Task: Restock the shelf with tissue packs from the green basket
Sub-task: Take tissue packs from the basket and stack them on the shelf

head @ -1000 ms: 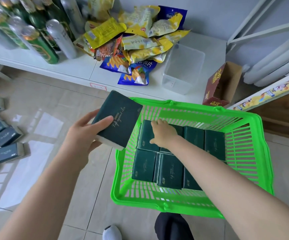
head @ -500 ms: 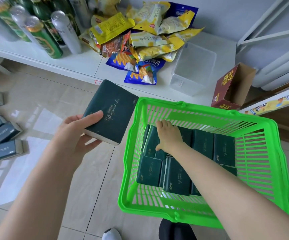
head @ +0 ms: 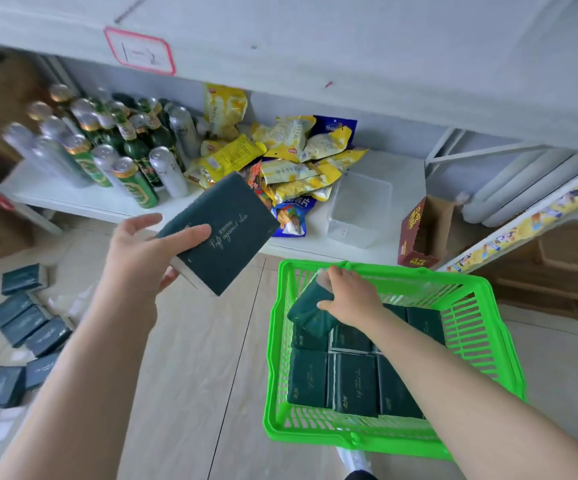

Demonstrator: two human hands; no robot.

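The white shelf (head: 72,199) runs across the top half of the frame, and its lower board is crowded: cans (head: 114,150) stand at upper left, with a heap of snack bags (head: 291,157) right beside them at centre. The green basket (head: 481,341) sits on the floor (head: 204,341) at lower right, just in front of the shelf edge. Dark tissue packs (head: 349,382) lie flat in rows across its bottom.

Over to the left hand (head: 138,251), mid-frame left. It grips a tissue pack (head: 225,233) by the lower-left end, thumb laid across the top face and fingers tucked beneath. One finger juts out loose at upper left. The pack sticks out of the hand toward the upper right. Its long axis runs from lower left to upper right, printed face up, and the far end overlaps the snack heap and the shelf lip.

Now the right hand (head: 349,296), down in the basket's far left corner. Its fingers curl over the upper end of a second pack (head: 310,306), which is tipped up on a slant against the basket wall. The lower end of this pack is among the flat ones.

To the right of the snacks, a clear tub (head: 360,209) and an open brown carton (head: 419,233) sit on the shelf. At far left, loose packs (head: 27,323) lie scattered on the floor, well apart from the basket.
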